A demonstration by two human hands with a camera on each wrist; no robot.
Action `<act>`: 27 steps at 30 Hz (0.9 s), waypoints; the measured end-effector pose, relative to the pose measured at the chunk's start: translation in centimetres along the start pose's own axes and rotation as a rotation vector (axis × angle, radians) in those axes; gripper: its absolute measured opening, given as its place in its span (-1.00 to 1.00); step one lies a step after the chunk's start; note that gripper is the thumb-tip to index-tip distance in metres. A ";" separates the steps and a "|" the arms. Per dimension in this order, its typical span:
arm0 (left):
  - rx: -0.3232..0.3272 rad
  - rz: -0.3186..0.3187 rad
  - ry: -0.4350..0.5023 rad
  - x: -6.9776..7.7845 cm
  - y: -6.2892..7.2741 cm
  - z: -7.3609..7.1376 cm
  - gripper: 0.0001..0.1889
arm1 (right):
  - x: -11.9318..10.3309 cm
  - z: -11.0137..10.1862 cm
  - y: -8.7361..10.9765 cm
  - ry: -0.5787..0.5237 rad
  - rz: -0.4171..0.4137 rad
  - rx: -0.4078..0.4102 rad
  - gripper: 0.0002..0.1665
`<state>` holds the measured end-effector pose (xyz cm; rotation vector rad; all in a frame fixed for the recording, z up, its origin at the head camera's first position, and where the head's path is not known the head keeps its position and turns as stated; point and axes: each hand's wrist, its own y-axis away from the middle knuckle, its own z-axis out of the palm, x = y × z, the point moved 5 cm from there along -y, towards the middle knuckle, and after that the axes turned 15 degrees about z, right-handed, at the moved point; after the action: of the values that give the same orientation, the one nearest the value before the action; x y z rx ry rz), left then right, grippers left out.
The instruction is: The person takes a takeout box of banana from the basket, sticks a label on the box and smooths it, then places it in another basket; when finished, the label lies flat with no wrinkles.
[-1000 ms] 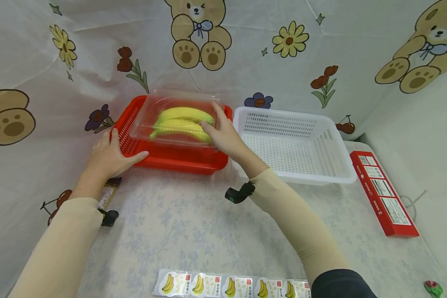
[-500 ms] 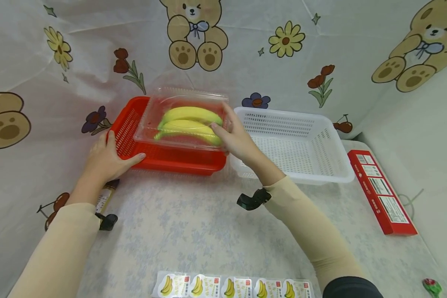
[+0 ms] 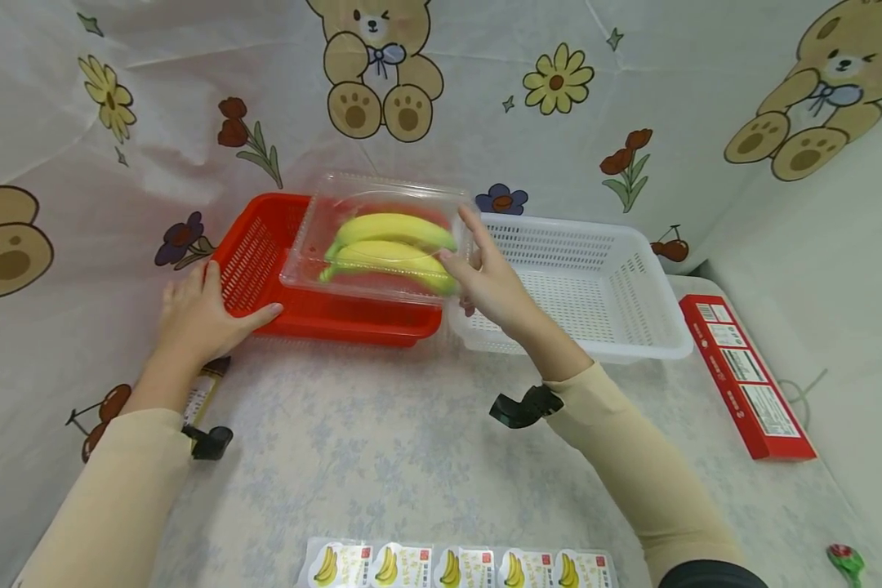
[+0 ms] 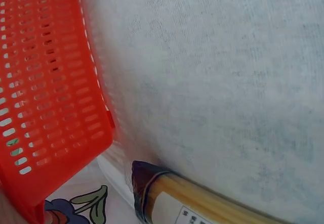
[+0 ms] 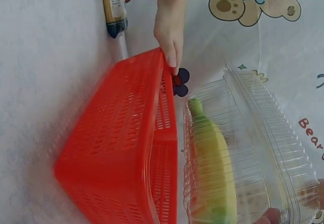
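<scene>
My right hand (image 3: 496, 278) grips the right end of a clear plastic clamshell box (image 3: 375, 289), thumb on top. Inside it lie two yellow bananas (image 3: 393, 255) with greenish tips. The closed box is raised over the red basket (image 3: 338, 325), its right end reaching toward the white basket (image 3: 478, 335). At the red basket's left end, my left hand (image 3: 200, 314) holds the rim, thumb along the front edge. In the right wrist view the box (image 5: 253, 148) stands apart from the basket's rim (image 5: 152, 133), and the left fingers (image 5: 172, 57) curl over its far corner.
The white basket's slotted floor (image 3: 566, 302) shows to the right. Beyond it lies a red printed box (image 3: 750, 380). A strip of banana stickers (image 3: 456, 565) lies at the front edge. A dark-tipped packet (image 3: 204, 392) lies by the left wrist; a small red-green item (image 3: 845, 562) sits far right.
The right hand has carried the box of bananas rightward, and it now overlaps less of the red basket. My left hand stays on the red basket's rim.
</scene>
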<state>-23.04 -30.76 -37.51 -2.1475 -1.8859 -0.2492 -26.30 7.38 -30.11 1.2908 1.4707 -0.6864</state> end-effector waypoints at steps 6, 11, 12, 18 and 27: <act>0.065 0.018 0.023 1.3 0.5 -0.8 0.21 | 0.2 -0.9 0.9 0.006 0.001 0.027 -0.16; 0.223 0.100 0.180 4.2 1.0 -2.5 -0.13 | 0.3 -1.5 1.6 0.027 -0.012 0.029 -0.18; 0.252 0.126 0.219 5.1 1.1 -2.9 -0.18 | 0.3 -1.7 1.8 0.032 -0.012 0.028 -0.19; 0.272 0.223 0.364 11.1 1.2 -4.3 -0.23 | 0.7 -2.3 2.7 0.047 -0.021 0.029 -0.18; 0.112 0.228 0.320 16.5 1.2 -4.3 -0.13 | 1.0 -2.9 4.7 0.026 -0.026 0.023 -0.19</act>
<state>-19.38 -16.73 -28.53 -2.0797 -1.4346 -0.4011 -22.69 11.61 -29.22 1.3042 1.5068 -0.7076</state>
